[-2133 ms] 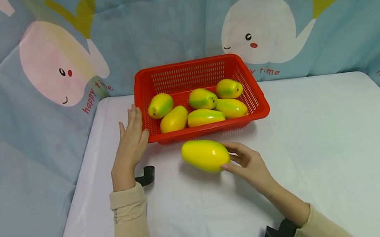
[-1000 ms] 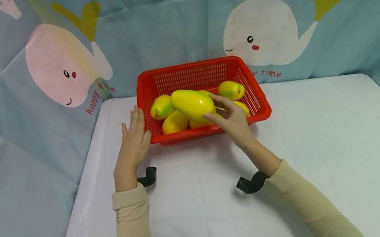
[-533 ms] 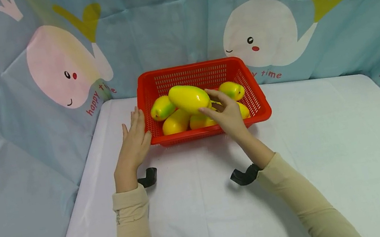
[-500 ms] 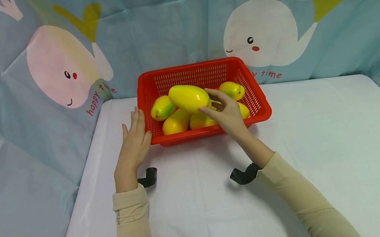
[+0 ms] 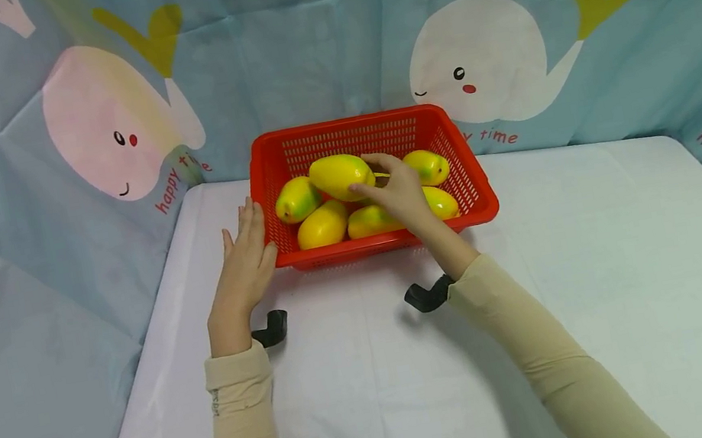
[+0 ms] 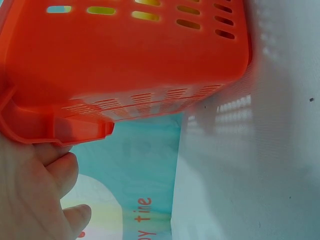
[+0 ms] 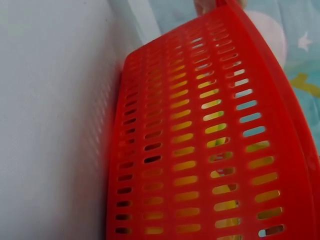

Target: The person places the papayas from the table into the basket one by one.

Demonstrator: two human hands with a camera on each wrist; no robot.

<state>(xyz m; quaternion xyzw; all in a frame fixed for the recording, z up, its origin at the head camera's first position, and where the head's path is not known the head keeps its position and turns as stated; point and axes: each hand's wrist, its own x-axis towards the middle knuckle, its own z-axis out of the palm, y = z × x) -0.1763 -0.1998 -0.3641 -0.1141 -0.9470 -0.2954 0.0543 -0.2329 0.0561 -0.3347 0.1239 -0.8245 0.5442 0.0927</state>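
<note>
My right hand (image 5: 398, 192) grips the near end of a glossy yellow papaya (image 5: 342, 177), thumb on one side and fingers on the other. That papaya is over the middle of the red plastic basket (image 5: 390, 241), above other yellow-green papayas; whether it touches them cannot be told. My left hand (image 5: 243, 264) lies with straight fingers along the basket's left side. In the left wrist view, the left hand's fingers (image 6: 62, 172) meet the underside of the basket's rim (image 6: 80, 129). The right wrist view shows the basket's slotted front wall (image 7: 200, 145), with yellow fruit visible through it.
Several papayas (image 5: 322, 225) lie inside the basket, at its left, front and right. The basket stands at the back of the white-covered table (image 5: 610, 268), against a blue whale-print cloth (image 5: 308, 48). Black wrist mounts (image 5: 429, 296) stick out beside both wrists.
My right hand has carried the papaya from in front of the basket up over its rim, then farther back and slightly left. The left hand stays at the basket's left side.
</note>
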